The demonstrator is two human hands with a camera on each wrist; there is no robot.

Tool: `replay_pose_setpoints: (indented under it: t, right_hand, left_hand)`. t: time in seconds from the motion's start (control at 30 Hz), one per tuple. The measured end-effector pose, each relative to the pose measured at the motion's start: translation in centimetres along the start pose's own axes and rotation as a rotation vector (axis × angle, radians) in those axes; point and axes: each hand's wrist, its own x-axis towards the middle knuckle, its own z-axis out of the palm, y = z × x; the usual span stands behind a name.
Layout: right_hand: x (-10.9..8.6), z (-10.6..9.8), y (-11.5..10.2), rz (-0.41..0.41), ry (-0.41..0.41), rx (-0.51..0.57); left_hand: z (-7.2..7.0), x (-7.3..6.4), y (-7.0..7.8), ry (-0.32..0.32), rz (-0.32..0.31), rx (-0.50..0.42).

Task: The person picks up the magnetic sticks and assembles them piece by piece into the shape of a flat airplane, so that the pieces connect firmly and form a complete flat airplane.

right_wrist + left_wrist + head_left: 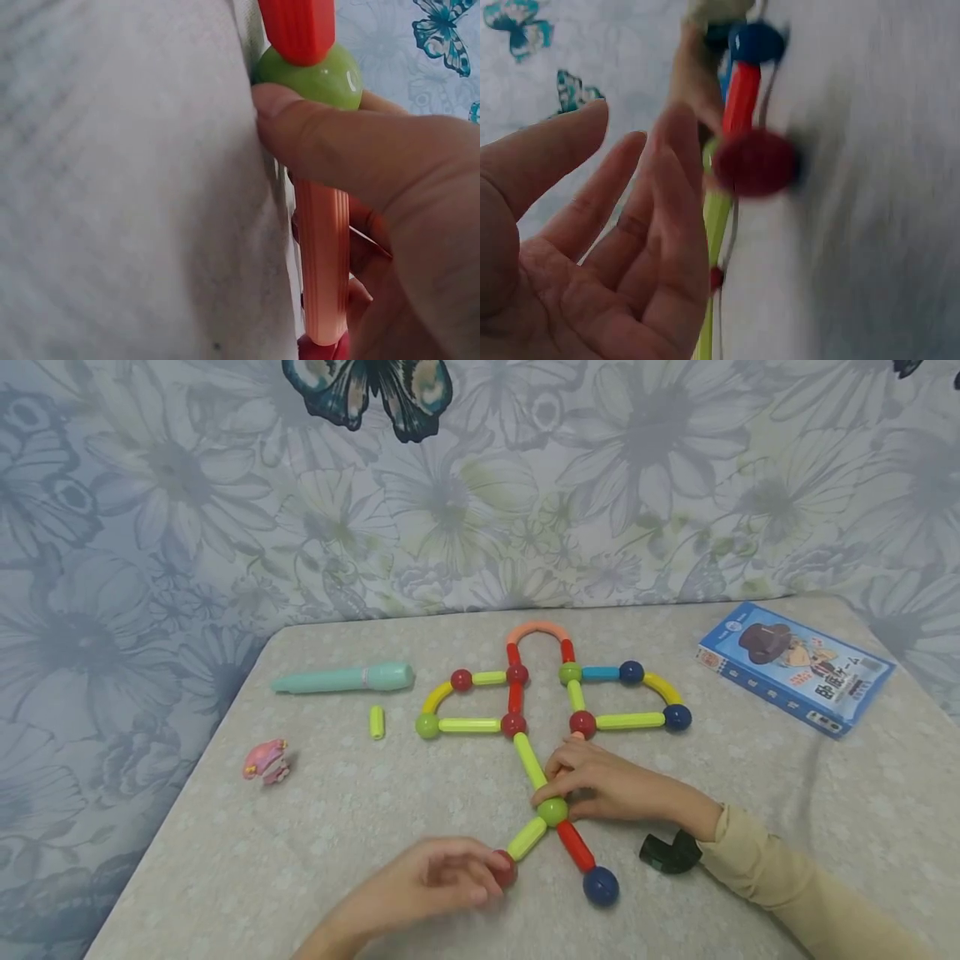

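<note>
A butterfly-like figure of magnetic rods and balls lies flat on the table. My right hand [611, 783] pinches the green ball [552, 812] at its lower junction, thumb against the ball and fingers behind it. An orange rod [324, 262] runs from that ball beneath the hand to a red ball [582, 723]. Below the junction, a red rod [576, 847] ends in a dark blue ball [601, 887], and a lime rod [527, 839] ends in another red ball [509, 865]. Beside this last ball is my left hand [427, 885], fingers loosely extended, holding nothing.
A teal pen [343, 678], a short lime rod [377, 722] and a pink figurine [267, 762] lie at left. At back right rests a blue box [797, 667]. A black curved piece [667, 854] sits by the right sleeve. Flowered fabric [480, 510] rises behind the table.
</note>
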Motion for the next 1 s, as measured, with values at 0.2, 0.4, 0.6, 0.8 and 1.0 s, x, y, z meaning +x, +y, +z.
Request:
replay_pose_setpoints:
  t: [0.2, 0.4, 0.6, 0.8, 1.0]
  right_hand:
    - [-1.1, -0.3, -0.8, 0.061, 0.003, -0.026]
    - [-5.1, -0.4, -2.5, 0.103, 0.044, 0.166]
    - [-6.9, 0.6, -3.7, 0.06, -0.107, 0.411]
    - [-6.7, 1.3, -4.1, 0.044, -0.111, 0.427]
    - [-6.6, 1.7, -4.1, 0.01, -0.082, 0.442]
  left_hand:
    - [-2.5, 0.8, -0.9, 0.177, 0.113, 0.414]
    - [-2.1, 1.6, -1.2, 0.162, 0.113, 0.46]
    - [-1.7, 1.6, -0.9, 0.194, 0.096, 0.501]
    - [-1.3, 2.0, -1.3, 0.199, 0.116, 0.503]
    - [-0.6, 2.2, -1.4, 0.208, 0.121, 0.5]
